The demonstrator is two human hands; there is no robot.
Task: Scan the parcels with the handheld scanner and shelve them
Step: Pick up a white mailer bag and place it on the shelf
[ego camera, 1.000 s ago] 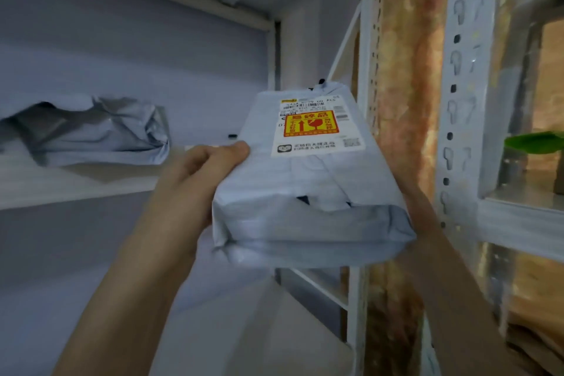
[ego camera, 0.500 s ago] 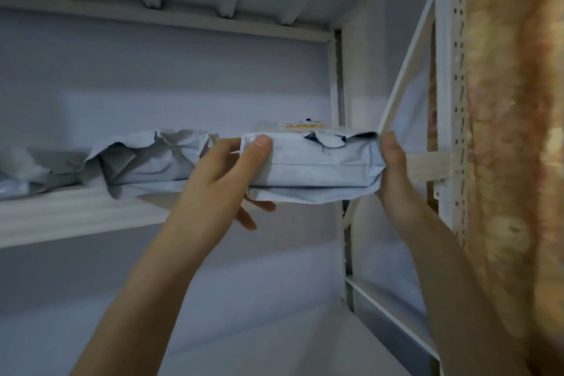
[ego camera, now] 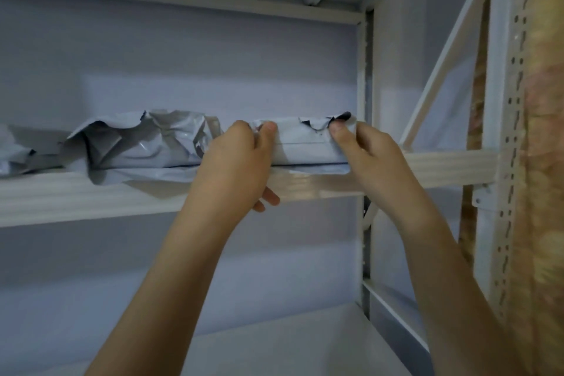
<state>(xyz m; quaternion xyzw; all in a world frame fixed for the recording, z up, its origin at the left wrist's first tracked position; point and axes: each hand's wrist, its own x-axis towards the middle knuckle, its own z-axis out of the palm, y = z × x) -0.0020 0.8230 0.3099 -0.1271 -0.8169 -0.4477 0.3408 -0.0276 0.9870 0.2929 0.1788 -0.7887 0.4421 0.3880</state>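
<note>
A grey plastic-wrapped parcel (ego camera: 305, 143) lies flat on the upper shelf (ego camera: 91, 195) at its right end, close to the rear upright. My left hand (ego camera: 238, 162) grips the parcel's left end, thumb on top. My right hand (ego camera: 366, 152) holds its right end, thumb pressed on the torn top corner. The label on its top face is hidden from this low angle. No scanner is in view.
A crumpled grey parcel (ego camera: 137, 146) sits just left of the held one, and another grey bag (ego camera: 15, 152) lies at the far left edge. White perforated uprights (ego camera: 506, 131) and a diagonal brace (ego camera: 442, 55) stand on the right. A lower shelf (ego camera: 274, 345) runs below.
The parcel went from tilted in front of me, label visible, up to shelf height and now rests on the shelf. My view has tilted upward.
</note>
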